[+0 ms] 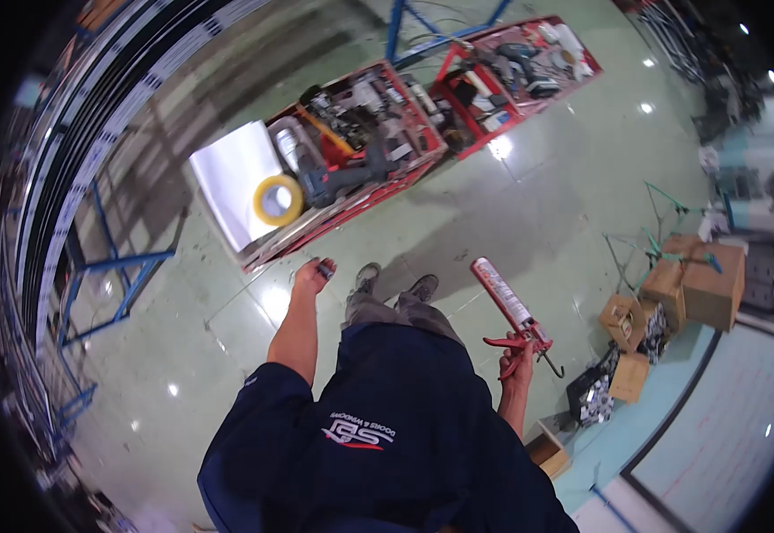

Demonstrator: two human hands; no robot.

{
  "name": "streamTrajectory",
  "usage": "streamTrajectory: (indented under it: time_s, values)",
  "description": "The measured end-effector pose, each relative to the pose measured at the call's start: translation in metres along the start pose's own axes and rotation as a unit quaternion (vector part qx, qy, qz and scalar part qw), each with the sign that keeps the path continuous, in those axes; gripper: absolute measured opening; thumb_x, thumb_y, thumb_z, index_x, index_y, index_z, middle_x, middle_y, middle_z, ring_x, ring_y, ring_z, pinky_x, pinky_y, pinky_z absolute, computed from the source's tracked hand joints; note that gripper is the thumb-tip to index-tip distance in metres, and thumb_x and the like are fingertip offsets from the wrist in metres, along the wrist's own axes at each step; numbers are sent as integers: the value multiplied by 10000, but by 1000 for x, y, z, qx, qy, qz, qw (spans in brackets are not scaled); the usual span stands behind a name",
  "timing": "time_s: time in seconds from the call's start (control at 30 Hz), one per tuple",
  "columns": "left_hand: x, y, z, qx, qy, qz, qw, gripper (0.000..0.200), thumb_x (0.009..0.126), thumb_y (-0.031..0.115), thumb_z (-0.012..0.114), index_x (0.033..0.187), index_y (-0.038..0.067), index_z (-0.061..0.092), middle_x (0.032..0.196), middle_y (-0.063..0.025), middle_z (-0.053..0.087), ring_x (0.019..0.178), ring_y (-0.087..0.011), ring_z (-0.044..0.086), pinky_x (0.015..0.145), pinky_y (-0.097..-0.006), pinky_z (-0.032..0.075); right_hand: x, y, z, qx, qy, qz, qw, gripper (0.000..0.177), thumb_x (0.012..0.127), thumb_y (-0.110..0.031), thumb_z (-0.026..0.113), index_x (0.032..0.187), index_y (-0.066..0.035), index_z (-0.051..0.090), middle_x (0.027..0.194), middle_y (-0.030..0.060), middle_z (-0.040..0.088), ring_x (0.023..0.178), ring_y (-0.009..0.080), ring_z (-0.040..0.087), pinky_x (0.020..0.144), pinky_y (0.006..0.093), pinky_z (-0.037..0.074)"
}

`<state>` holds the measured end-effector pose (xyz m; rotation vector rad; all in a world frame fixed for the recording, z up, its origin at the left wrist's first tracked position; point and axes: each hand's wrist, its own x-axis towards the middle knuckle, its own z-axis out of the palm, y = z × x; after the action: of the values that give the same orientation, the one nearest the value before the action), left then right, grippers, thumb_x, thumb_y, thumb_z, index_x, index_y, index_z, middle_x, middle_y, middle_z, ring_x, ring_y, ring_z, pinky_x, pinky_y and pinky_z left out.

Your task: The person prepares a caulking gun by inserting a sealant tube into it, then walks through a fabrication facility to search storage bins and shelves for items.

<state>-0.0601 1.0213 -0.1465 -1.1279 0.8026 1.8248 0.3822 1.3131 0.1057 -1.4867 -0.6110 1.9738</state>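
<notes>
My left hand [314, 275] is out to the left of my body, near the corner of a red tool cart. Its fingers are curled round a small dark object [325, 269] too small to name. To the right, my right hand [516, 362] grips the handle of a red caulking gun [538, 336]. A white and red sealant tube [502, 291] lies in the gun, its front end pointing up and left. On the near end of the cart [334, 222] are a yellow tape roll [278, 201], a white sheet [238, 178] and a dark power tool [343, 180].
A second red tray [574, 75] holds a drill [520, 64] and loose tools. Blue metal stands [120, 265] and long profiles [94, 133] are at left. Cardboard boxes [711, 282] and a black crate [591, 397] stand at right. My feet are on the green floor [458, 355].
</notes>
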Motion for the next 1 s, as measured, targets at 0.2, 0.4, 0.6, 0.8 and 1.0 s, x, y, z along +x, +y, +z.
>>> streamTrajectory:
  time_s: [0.2,0.4,0.6,0.8,1.0]
  values:
    - [32,23,-8,39,56,195,979,379,978,209,338,1265,-33,389,1244,-220,451,1135,-315,471,1001,-419,407,-6,4,5,2,35,0,999,408,958,-402,432,1107,-38,541,1026,110,645,560,71,522,443,183,405]
    - [41,-6,-4,216,89,17,972,399,966,208,391,1219,-99,364,1218,-270,494,1124,-390,514,954,-482,459,-20,-16,17,53,108,-31,992,445,946,-424,455,1103,-14,528,985,108,653,572,68,559,434,175,424]
    - [35,-118,152,532,-78,-149,830,448,950,238,453,1298,-10,320,1261,-236,492,1147,-388,507,898,-503,482,3,-65,-2,-19,131,-143,981,396,931,-329,521,1122,17,539,988,105,654,577,74,574,461,188,433]
    - [-69,-350,402,534,-317,-323,715,650,916,475,467,1349,17,309,1338,-229,424,1204,-371,461,1006,-497,383,64,-188,-9,-258,51,-230,937,290,847,-180,650,1101,-48,600,833,37,634,703,109,576,655,261,491]
    - [-70,-518,581,368,-387,-334,776,489,888,477,525,1099,37,525,1035,-117,592,1029,-300,558,963,-495,408,165,-301,-29,-454,-59,-458,762,602,734,-95,688,1297,-128,478,1183,121,584,1047,280,581,901,373,455]
